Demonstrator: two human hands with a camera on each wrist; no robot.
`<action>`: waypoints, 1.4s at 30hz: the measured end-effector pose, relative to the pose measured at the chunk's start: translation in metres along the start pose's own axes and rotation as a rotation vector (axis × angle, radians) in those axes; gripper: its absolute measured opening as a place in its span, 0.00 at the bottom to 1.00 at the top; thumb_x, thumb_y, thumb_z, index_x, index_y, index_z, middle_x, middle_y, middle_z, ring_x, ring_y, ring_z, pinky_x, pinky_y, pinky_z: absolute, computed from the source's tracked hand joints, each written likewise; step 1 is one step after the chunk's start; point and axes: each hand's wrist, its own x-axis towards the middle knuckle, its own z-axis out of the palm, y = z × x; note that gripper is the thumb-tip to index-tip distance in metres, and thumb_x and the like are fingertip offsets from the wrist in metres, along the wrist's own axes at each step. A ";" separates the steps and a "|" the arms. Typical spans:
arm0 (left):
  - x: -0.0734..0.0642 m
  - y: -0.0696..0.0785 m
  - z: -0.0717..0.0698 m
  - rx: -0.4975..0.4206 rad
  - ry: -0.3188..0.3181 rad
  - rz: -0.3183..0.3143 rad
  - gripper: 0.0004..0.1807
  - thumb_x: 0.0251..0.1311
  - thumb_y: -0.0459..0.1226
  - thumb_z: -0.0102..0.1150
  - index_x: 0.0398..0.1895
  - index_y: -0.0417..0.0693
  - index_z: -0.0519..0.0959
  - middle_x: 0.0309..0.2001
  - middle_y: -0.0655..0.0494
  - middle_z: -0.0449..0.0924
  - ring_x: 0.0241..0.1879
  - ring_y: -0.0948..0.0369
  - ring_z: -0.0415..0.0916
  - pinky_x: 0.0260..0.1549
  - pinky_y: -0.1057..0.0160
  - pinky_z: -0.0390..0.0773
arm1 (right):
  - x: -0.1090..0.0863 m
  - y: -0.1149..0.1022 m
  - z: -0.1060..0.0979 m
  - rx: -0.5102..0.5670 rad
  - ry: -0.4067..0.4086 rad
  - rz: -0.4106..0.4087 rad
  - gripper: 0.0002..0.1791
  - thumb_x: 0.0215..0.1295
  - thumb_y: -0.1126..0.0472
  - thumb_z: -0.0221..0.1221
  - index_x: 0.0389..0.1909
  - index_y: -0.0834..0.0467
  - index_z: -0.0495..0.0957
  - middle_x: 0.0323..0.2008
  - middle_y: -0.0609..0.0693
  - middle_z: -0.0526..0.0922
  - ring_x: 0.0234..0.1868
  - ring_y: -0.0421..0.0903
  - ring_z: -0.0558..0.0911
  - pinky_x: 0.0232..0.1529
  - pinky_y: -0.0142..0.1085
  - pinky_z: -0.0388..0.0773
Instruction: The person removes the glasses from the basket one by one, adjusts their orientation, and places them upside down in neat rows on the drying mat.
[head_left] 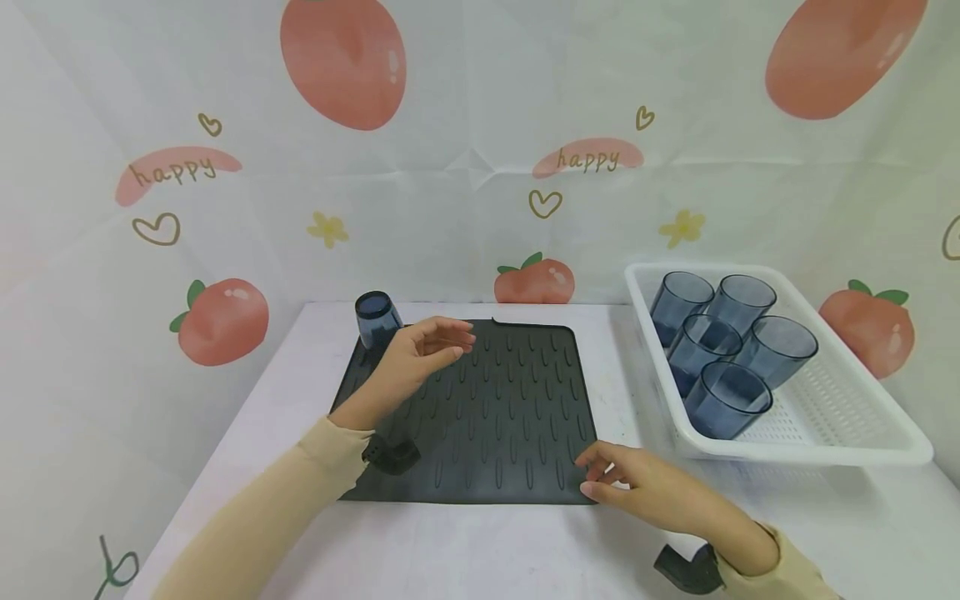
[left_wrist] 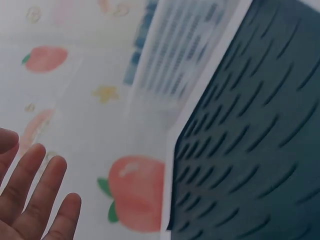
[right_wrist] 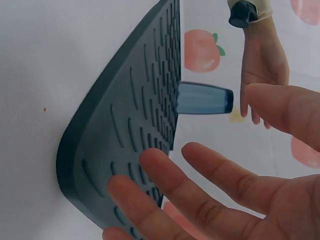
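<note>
A dark grey ridged drying mat lies flat on the table. On its far left corner a blue glass stands upside down. My left hand is raised above the mat, just right of that glass, its fingers loosely extended and holding nothing. Spread fingers of the same hand show in the left wrist view. My right hand hovers at the mat's near right corner, fingers loosely bent and empty. In the right wrist view its fingers overlap the mat's edge.
A white plastic basket with perforated sides stands on the right of the table. Several blue glasses stand in it, grouped toward its left side. Behind the table hangs a white cloth printed with peaches, hearts and flowers.
</note>
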 end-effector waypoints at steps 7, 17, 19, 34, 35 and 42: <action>-0.010 -0.005 0.029 0.017 -0.162 -0.039 0.17 0.67 0.34 0.56 0.58 0.41 0.76 0.52 0.46 0.80 0.53 0.51 0.78 0.52 0.55 0.78 | 0.000 -0.002 -0.001 0.006 -0.002 0.005 0.22 0.67 0.43 0.57 0.52 0.55 0.76 0.44 0.44 0.81 0.44 0.41 0.81 0.42 0.44 0.79; -0.023 -0.014 0.062 0.009 -0.305 -0.055 0.14 0.66 0.31 0.57 0.54 0.44 0.77 0.49 0.42 0.80 0.49 0.46 0.79 0.47 0.62 0.80 | -0.001 0.000 -0.001 0.010 0.008 -0.012 0.22 0.68 0.44 0.57 0.52 0.55 0.76 0.42 0.41 0.80 0.44 0.40 0.81 0.41 0.38 0.79; -0.025 -0.016 0.067 0.017 -0.329 -0.060 0.13 0.66 0.32 0.57 0.53 0.45 0.78 0.48 0.44 0.81 0.49 0.46 0.79 0.46 0.63 0.80 | -0.001 0.000 -0.001 0.008 0.009 -0.017 0.22 0.68 0.44 0.57 0.52 0.55 0.76 0.41 0.41 0.80 0.44 0.40 0.81 0.40 0.36 0.79; -0.036 -0.017 0.085 0.105 -0.507 -0.146 0.13 0.67 0.33 0.55 0.53 0.40 0.77 0.49 0.46 0.82 0.49 0.54 0.81 0.45 0.69 0.79 | -0.006 -0.010 -0.010 0.006 0.054 -0.021 0.20 0.69 0.45 0.56 0.52 0.54 0.74 0.44 0.45 0.79 0.46 0.45 0.81 0.42 0.42 0.79; -0.036 -0.017 0.085 0.110 -0.515 -0.150 0.13 0.67 0.33 0.55 0.53 0.40 0.77 0.49 0.47 0.82 0.49 0.54 0.81 0.45 0.69 0.79 | -0.007 -0.010 -0.012 0.008 0.058 -0.021 0.20 0.69 0.45 0.56 0.53 0.54 0.74 0.45 0.45 0.79 0.47 0.46 0.81 0.43 0.43 0.79; -0.037 -0.021 0.086 0.133 -0.560 -0.161 0.14 0.68 0.33 0.55 0.54 0.42 0.77 0.49 0.49 0.82 0.49 0.61 0.81 0.44 0.70 0.79 | -0.010 -0.015 -0.017 -0.027 0.223 -0.128 0.17 0.70 0.50 0.56 0.57 0.48 0.71 0.45 0.39 0.82 0.49 0.39 0.82 0.49 0.39 0.79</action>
